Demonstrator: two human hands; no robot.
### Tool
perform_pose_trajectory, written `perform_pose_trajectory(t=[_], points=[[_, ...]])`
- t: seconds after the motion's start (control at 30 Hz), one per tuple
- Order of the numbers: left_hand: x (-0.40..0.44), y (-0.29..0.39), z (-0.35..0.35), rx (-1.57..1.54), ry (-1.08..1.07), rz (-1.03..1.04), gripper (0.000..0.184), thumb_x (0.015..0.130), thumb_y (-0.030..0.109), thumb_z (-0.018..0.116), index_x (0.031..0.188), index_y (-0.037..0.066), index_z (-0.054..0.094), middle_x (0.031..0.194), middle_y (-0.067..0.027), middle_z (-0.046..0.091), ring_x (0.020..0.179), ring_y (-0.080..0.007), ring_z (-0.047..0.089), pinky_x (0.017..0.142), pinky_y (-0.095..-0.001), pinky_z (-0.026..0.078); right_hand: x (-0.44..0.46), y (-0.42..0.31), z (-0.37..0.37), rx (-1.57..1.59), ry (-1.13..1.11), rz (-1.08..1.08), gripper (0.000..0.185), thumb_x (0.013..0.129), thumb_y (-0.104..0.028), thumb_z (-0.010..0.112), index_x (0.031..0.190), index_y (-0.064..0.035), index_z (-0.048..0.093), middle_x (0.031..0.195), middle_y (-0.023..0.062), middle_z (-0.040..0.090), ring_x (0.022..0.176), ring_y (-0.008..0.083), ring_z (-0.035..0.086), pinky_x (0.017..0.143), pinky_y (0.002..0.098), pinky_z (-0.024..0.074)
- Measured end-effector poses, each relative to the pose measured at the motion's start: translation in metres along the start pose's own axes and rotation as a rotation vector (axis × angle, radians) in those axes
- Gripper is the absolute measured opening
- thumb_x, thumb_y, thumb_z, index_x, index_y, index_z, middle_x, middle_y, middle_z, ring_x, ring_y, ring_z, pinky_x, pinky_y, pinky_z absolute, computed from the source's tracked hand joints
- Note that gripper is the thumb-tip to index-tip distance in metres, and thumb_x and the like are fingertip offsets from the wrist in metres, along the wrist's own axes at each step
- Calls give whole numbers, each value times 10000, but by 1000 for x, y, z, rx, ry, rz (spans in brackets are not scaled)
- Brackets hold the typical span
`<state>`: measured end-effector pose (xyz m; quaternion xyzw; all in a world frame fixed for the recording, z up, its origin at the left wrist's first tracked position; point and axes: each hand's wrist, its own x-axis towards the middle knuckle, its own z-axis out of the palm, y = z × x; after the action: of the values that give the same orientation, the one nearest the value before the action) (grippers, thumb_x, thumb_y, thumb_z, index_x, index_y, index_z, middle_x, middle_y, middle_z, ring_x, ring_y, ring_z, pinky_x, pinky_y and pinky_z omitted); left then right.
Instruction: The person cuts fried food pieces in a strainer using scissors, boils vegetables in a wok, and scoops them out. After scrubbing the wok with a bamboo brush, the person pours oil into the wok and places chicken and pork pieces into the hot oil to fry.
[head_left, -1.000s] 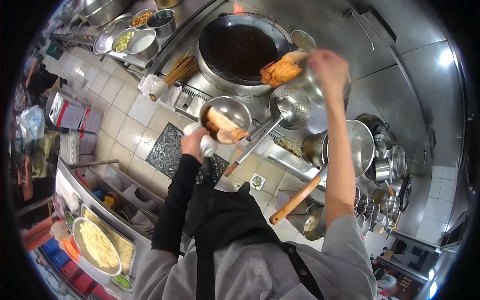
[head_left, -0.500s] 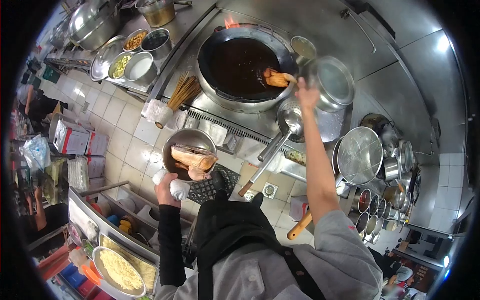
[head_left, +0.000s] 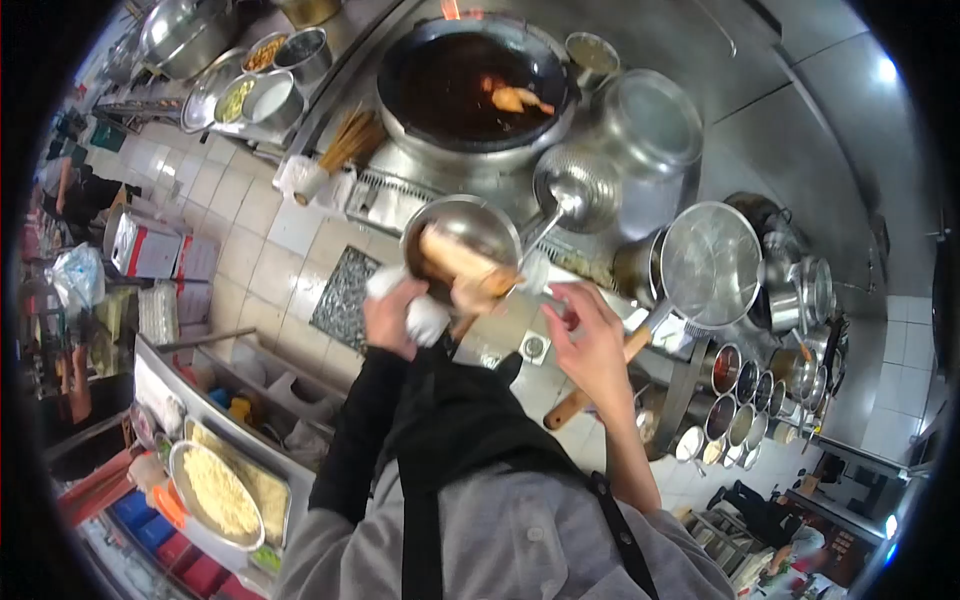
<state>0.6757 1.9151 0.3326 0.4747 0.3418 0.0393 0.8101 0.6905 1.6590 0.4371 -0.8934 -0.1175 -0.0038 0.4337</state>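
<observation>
My left hand (head_left: 390, 312) grips a round metal bowl (head_left: 492, 222) by its near rim through a white cloth (head_left: 427, 322). Pale, plucked poultry (head_left: 460, 258) lies in the bowl, tilted and blurred, with one end over the right rim. To the right of that end is my right hand (head_left: 590, 335), fingers loosely curved and apart from the thumb, holding nothing. Ahead, a large black wok (head_left: 400, 115) of dark liquid stands on the stove, with an orange-brown poultry piece (head_left: 512, 98) at the liquid's right side.
A perforated strainer (head_left: 592, 185) with a ladle (head_left: 567, 200) in it sits right of the bowl. Behind it stands a wide pot (head_left: 650, 125). A long-handled mesh skimmer (head_left: 712, 265) rests farther right. Flame (head_left: 450, 9) shows behind the wok; a bamboo brush (head_left: 350, 140) lies left.
My right hand has come back from the wok's right edge to beside the bowl. My left hand has brought the bowl rightward and toward the stove. The poultry inside has tilted.
</observation>
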Motion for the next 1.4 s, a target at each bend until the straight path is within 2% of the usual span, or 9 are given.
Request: perform_pose_trajectory(t=[0.07,0.2,0.6,0.7,0.73,0.8,0.87,1.0,1.4], points=[[-8,-1,35,-52,27,-68,140,760,-14,742,900,-22,736,857,-74,723,749,-187,680,694,-333,531,-12,6,9,-72,-47,-35,394,881,-62,736,1242,21,603,1189,206,601,1041,399,634,852,442,543],[-10,-11,62,76,-116,71,64,763,29,730,803,33,680,770,-26,663,674,-168,639,626,-333,490,-13,-7,9,-270,35,-148,454,877,-111,738,1274,11,557,1234,220,544,1128,390,585,922,467,529],[28,2,44,147,-211,57,55,800,39,713,838,2,698,790,-43,674,689,-139,633,630,-331,501,39,21,5,-305,-231,-444,207,880,25,618,1086,15,611,1109,201,606,1038,382,648,857,463,546],[63,-8,28,725,-347,547,53,825,46,691,845,-1,707,787,-52,675,695,-127,629,627,-331,502,75,12,14,-149,-217,-355,91,900,1,620,973,49,647,949,218,667,882,399,679,776,434,560],[69,-2,33,236,-313,58,59,837,47,677,844,1,713,778,-65,676,689,-130,633,619,-326,499,87,0,13,-126,-211,-278,82,904,-7,622,951,52,655,917,216,677,835,400,682,750,422,561],[85,0,37,263,-312,119,63,834,49,675,807,6,713,759,-68,674,667,-146,639,599,-330,494,112,1,20,-28,-125,-116,101,899,-30,645,897,54,700,749,168,698,671,309,692,633,353,537],[95,10,42,86,-271,-97,81,813,56,689,773,-14,700,723,-80,671,603,-194,647,546,-354,487,143,1,20,134,-104,105,102,898,-33,660,904,51,716,741,125,705,648,210,664,598,306,509],[134,-3,38,36,-219,-169,120,758,61,743,758,-38,674,704,-92,662,542,-219,634,509,-374,477,183,-21,4,346,-74,286,105,898,-36,686,912,57,732,749,55,700,628,71,590,550,227,446],[148,-8,-38,108,-181,-4,104,777,75,718,800,-24,696,751,-76,693,610,-192,653,557,-370,490,288,18,25,284,124,175,117,915,-40,676,892,67,715,728,68,687,591,81,579,521,226,444]])
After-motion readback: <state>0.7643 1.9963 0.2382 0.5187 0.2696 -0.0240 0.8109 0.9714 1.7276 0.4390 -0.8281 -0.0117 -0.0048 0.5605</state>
